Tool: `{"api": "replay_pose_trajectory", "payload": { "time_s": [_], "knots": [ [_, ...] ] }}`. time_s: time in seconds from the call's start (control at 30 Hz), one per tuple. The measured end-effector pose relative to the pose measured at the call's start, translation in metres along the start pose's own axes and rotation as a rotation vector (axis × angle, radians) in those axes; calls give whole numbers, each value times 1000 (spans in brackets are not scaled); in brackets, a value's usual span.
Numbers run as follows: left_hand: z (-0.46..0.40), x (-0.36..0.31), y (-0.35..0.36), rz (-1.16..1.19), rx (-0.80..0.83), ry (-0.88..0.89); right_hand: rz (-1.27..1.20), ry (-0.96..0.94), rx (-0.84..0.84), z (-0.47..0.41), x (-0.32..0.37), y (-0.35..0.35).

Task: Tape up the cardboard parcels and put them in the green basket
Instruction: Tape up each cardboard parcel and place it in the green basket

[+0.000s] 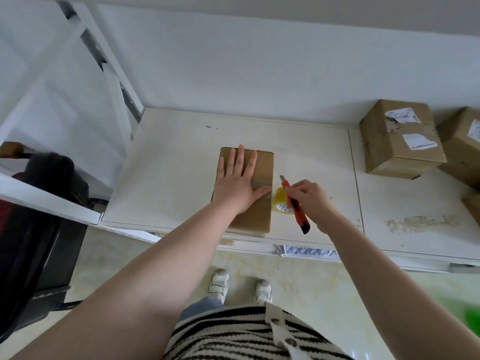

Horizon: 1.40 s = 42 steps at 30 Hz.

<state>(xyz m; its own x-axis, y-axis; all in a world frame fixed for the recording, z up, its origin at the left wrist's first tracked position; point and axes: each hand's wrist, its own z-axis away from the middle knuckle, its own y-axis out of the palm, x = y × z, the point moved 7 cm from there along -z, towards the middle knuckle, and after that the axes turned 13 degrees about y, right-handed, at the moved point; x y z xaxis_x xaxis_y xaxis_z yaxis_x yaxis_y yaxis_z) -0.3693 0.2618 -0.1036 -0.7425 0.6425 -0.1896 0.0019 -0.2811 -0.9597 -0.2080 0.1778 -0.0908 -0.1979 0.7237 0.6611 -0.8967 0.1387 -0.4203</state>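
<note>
A flat cardboard parcel [262,167] lies on the white table [168,178] near its front edge. My left hand [237,179] presses flat on it, fingers straight, thumb along a strip of clear tape across the box. My right hand [310,197] grips a red utility knife [294,205] just right of the parcel, blade out and pointing away from me. A yellowish roll of tape [280,203] lies on the table under the knife, next to the parcel. A blurred green shape [472,318] at the lower right edge may be the basket.
Two larger cardboard boxes with white labels [400,139] [465,146] stand at the back right of the table, and another box corner [472,206] shows at the right edge. A black chair [39,229] is on the left. A white wall rises behind.
</note>
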Motion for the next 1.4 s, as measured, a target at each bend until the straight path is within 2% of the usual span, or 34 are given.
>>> {"api": "replay_pose_trajectory", "payload": {
  "time_s": [0.13, 0.37, 0.53, 0.6, 0.67, 0.7, 0.73, 0.83, 0.93, 1.0, 1.03, 1.1, 1.17, 1.23, 1.33, 1.4],
  "knots": [
    [-1, 0, 1, -16, 13, 5, -4, -11, 33, 0, -8, -7],
    [-2, 0, 3, -21, 23, 3, 194, 31, 103, -4, -4, -5],
    [-2, 0, 3, -18, 34, 0, 306, 12, 55, -6, 2, -2],
    [-3, 1, 4, -19, 40, -4, 108, -5, 41, -7, 1, -4],
    [-4, 1, 5, -20, 51, -6, -360, 43, 26, -7, -12, -18],
    [-5, 2, 5, -23, 54, -5, -535, 76, -17, -9, -24, -29],
    [-6, 2, 5, -23, 58, -3, -606, 123, -79, -12, -38, -40],
    [-7, 2, 8, -30, 66, 1, -442, 290, -210, -24, -79, -58],
    [-7, 2, 10, -40, 66, -3, -254, 348, -242, -35, -96, -62],
    [-7, 1, 9, -34, 75, -5, 28, 416, -374, -33, -98, -73],
    [-7, 1, 8, -33, 78, -6, 169, 415, -453, -31, -92, -79],
    [-7, 1, 8, -34, 81, -8, 276, 230, -523, -31, -59, -77],
    [-7, 1, 7, -34, 79, -14, 266, -67, -366, -36, -11, -53],
    [-6, 2, 7, -32, 77, -13, 384, -213, -89, -38, 22, -12],
    [-5, 2, 7, -16, 72, -3, 589, -140, 170, -40, 27, 19],
    [-5, 1, 6, -21, 72, -3, 519, -103, 254, -39, 24, 16]
  ]
}}
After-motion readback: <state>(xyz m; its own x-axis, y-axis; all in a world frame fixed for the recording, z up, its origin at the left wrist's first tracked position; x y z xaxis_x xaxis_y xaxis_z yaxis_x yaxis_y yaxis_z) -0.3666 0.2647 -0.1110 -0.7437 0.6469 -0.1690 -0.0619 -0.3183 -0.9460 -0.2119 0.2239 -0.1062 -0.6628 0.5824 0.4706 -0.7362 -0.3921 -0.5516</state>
